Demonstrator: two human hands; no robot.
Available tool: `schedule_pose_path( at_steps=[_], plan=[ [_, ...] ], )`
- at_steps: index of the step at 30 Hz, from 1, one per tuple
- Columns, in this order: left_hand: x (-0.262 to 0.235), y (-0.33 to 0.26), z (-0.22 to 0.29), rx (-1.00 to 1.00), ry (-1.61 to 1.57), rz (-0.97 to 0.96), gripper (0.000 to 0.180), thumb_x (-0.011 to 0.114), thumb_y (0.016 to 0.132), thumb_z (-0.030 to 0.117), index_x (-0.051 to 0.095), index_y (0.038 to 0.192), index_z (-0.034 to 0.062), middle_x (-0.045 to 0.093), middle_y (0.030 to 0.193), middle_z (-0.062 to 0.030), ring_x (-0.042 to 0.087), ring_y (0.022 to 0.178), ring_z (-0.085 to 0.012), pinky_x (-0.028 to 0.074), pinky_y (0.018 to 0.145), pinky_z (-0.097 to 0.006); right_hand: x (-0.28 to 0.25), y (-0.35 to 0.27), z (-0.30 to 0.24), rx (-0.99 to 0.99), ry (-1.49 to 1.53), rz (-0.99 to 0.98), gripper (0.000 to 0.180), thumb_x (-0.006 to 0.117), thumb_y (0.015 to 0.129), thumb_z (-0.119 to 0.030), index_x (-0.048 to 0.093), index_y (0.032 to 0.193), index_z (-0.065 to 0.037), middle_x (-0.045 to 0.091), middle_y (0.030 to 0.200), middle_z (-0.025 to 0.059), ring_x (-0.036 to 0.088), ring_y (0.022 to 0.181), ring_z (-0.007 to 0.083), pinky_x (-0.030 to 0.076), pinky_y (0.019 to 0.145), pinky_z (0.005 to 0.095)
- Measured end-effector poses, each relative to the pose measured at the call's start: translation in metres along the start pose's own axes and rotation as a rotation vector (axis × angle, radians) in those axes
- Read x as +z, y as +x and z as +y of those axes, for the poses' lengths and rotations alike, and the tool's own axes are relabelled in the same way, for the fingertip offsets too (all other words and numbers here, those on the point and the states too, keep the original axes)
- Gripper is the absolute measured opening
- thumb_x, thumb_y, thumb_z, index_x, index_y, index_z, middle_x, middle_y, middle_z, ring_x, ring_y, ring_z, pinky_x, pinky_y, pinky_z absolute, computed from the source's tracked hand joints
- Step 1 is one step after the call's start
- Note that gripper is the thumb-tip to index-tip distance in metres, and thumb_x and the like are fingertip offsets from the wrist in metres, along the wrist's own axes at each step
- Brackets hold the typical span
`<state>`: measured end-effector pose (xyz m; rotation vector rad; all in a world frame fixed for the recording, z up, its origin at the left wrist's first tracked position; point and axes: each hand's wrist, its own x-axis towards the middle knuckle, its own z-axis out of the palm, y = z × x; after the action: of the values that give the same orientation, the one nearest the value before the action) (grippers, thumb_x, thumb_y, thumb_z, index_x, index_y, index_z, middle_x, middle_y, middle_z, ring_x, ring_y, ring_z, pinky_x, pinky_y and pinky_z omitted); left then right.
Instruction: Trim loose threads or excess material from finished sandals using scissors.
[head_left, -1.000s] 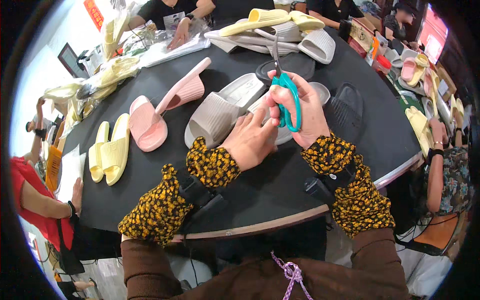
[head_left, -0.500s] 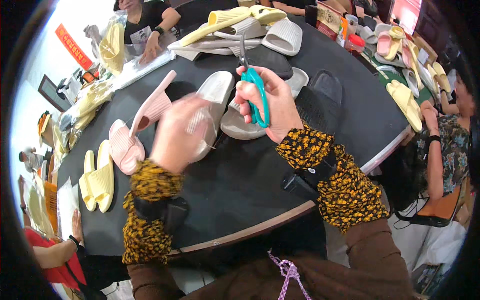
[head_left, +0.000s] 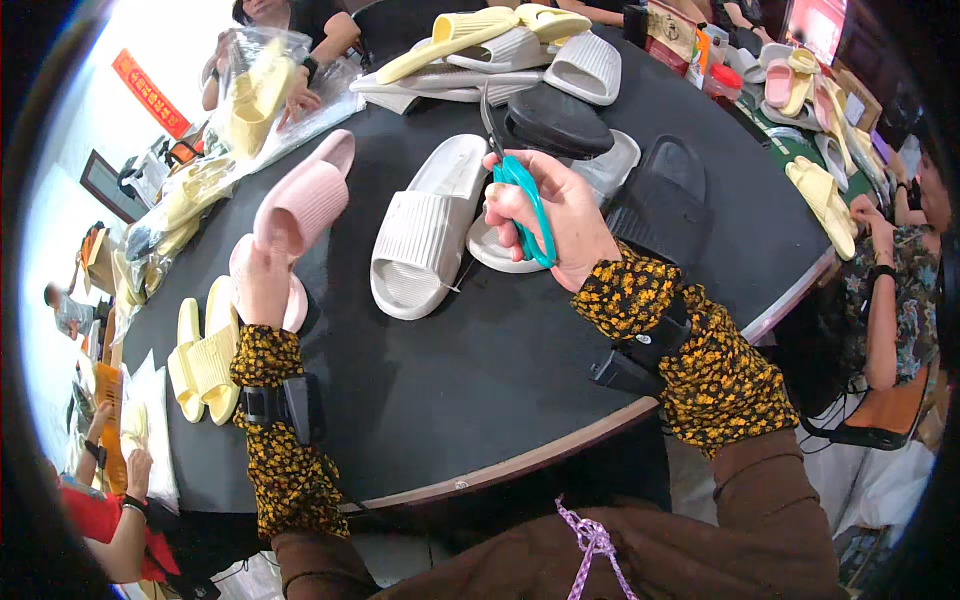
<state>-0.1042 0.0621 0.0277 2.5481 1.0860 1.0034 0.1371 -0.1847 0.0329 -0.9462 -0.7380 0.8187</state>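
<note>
My right hand (head_left: 560, 215) grips a pair of teal-handled scissors (head_left: 520, 185), blades pointing up and away, above a white slide sandal (head_left: 428, 225) on the black round table (head_left: 480, 380). A second white sandal (head_left: 600, 165) lies partly under that hand. Far to the left, my left hand (head_left: 262, 285) rests on a pair of pink slide sandals (head_left: 300, 205), one propped up on the other; the fingers are curled over the sandal's heel end. Both forearms wear yellow-and-black flowered sleeves with black wrist straps.
A yellow sandal pair (head_left: 200, 355) lies at the table's left edge. Black sandals (head_left: 660, 195) sit right of my right hand. More yellow and white sandals (head_left: 500, 40) are piled at the far side. Other people sit around the table, one on the right (head_left: 900, 290).
My left hand has swung from the white sandal by the scissors out to the left, onto the pink sandals. My right hand keeps the scissors in much the same place.
</note>
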Motion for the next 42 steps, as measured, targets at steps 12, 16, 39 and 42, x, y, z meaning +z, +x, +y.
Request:
schedule_pose_path(
  at_steps=[12,16,39,42],
  plan=[
    [-0.029,-0.007,0.003,-0.423,-1.300,-0.045,0.054,0.039,0.091,0.047,0.028,0.130,0.0116,0.051,0.114,-0.0163,0.056,0.095,-0.0299,0.043,0.083,-0.040,0.002,-0.004,-0.003,0.101,-0.016,-0.032,0.028,0.060,0.080,-0.012,0.052,0.106,-0.006,0.055,0.073,0.0032,0.050,0.054,0.0057,0.041,0.043,0.0204],
    [-0.032,-0.009,0.027,-0.351,-1.442,-0.145,0.053,0.041,0.090,0.046,0.028,0.131,0.0161,0.048,0.119,-0.0166,0.054,0.103,-0.0288,0.042,0.088,-0.040,0.001,-0.004,-0.001,0.070,0.032,-0.016,0.034,0.063,0.078,-0.013,0.050,0.108,-0.002,0.055,0.069,0.0057,0.051,0.048,0.0078,0.040,0.038,0.0203],
    [-0.005,-0.014,-0.008,-0.532,-1.458,0.173,0.050,0.045,0.091,0.031,0.029,0.127,0.0003,0.048,0.114,-0.0211,0.053,0.099,-0.0344,0.043,0.087,-0.044,0.001,-0.005,-0.003,0.092,-0.021,-0.042,0.027,0.060,0.081,-0.013,0.052,0.106,-0.005,0.056,0.072,0.0037,0.051,0.053,0.0058,0.042,0.042,0.0200],
    [-0.001,-0.013,-0.013,-0.530,-1.440,0.197,0.051,0.045,0.091,0.032,0.029,0.127,0.0008,0.049,0.113,-0.0202,0.053,0.099,-0.0336,0.043,0.086,-0.044,-0.002,-0.005,-0.001,0.088,-0.011,-0.052,0.028,0.060,0.081,-0.013,0.052,0.106,-0.005,0.056,0.073,0.0040,0.052,0.052,0.0061,0.042,0.042,0.0195]
  ],
)
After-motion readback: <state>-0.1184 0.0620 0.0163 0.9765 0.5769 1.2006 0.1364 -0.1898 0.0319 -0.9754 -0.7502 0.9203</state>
